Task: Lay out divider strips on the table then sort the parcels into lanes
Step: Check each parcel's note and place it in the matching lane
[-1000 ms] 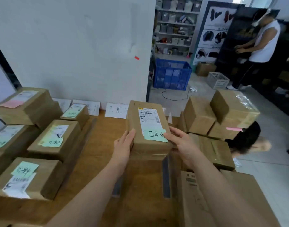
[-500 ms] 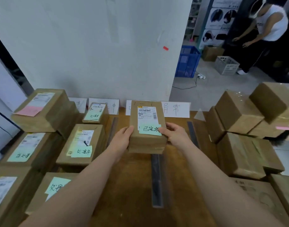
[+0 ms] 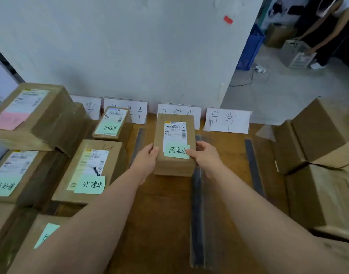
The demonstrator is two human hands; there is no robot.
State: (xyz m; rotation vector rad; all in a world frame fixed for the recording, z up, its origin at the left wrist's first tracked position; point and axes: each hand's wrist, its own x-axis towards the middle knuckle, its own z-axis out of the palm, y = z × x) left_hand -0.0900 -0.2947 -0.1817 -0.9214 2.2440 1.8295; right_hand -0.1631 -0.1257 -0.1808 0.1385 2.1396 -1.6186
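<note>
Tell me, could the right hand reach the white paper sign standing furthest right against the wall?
Probably yes: nothing stands on the wooden table before that white paper sign. But the right hand holds the small brown cardboard parcel with the left hand, so it must release first.

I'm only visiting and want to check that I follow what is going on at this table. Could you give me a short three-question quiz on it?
1. True or false: the parcel is gripped by both the left hand and the right hand.
2. What colour is the sticky note on top of that parcel? A pink, B green, C blue.
3. How many white sign cards lean against the wall at the far edge of the table?

Key: 1 true; 2 B; 3 four, the leftmost partly hidden by boxes.
</note>
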